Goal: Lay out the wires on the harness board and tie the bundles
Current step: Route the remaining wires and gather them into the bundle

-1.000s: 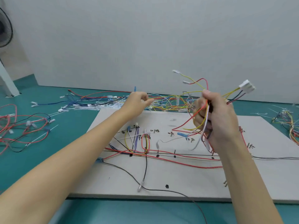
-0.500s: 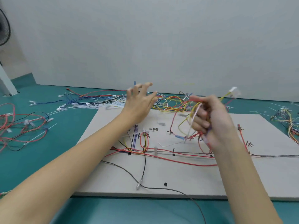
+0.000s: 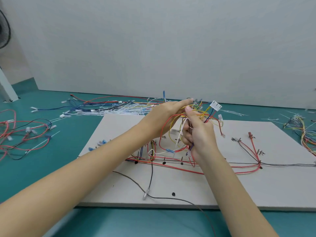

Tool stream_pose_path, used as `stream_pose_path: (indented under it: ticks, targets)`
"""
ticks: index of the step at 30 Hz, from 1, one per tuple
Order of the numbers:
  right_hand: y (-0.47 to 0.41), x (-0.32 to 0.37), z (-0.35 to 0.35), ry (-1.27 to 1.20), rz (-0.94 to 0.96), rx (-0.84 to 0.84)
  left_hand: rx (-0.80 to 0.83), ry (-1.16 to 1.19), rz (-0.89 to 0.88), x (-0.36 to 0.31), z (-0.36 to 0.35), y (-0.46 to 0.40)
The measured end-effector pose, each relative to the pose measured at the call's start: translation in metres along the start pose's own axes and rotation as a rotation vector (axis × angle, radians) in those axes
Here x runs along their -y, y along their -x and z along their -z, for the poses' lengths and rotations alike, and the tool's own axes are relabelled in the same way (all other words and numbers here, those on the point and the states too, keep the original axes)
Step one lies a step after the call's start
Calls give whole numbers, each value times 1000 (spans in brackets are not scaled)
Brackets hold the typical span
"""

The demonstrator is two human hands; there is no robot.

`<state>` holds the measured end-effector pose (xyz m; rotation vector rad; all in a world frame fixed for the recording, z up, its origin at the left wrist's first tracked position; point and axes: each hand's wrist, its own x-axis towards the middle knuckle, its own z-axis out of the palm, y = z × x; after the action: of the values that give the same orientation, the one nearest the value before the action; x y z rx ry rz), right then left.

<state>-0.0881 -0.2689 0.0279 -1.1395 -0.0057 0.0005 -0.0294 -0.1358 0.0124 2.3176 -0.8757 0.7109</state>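
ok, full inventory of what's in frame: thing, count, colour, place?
harness board: one, pale grey, centre of table
routed wires: several, mostly red, also black and grey, across the board
held wire bundle: one, red, yellow, white, above the board
white connector: one, at bundle's far end
loose wires: pile, red and black, table left
cable ties: many, white, behind the board
table: teal
left hand: touches bundle
right hand: grips bundle

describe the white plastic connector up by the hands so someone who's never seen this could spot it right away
Start at the pale harness board on the teal table, then go to the right hand gripping a wire bundle above it. The white connector sticks up just beyond the fingertips on yellow and dark leads: a blocky ribbed housing, the largest white plug nearby and held in the air.
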Motion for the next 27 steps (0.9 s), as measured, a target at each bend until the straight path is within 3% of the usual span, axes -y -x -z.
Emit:
stream_pose_path:
  ticks: [6,11,16,22,24,27]
  targets:
    - [-2,7,4,-136,-5,-116,65,-170,-42,-11,0,4]
    - [-4,23,17,-316,-8,102,56,-57,163,6,-5,0]
    - [-1,32,19,-444,-70,287,102,-109,302,36,-13,-7]
    - [3,44,30,-624,-220,518,58,19,570,60,-10,-7]
    - [4,41,32,-700,-302,618,4,142,672,56,-9,-9]
    - [4,36,30,-676,-343,661,-120,671,958,43,-9,-20]
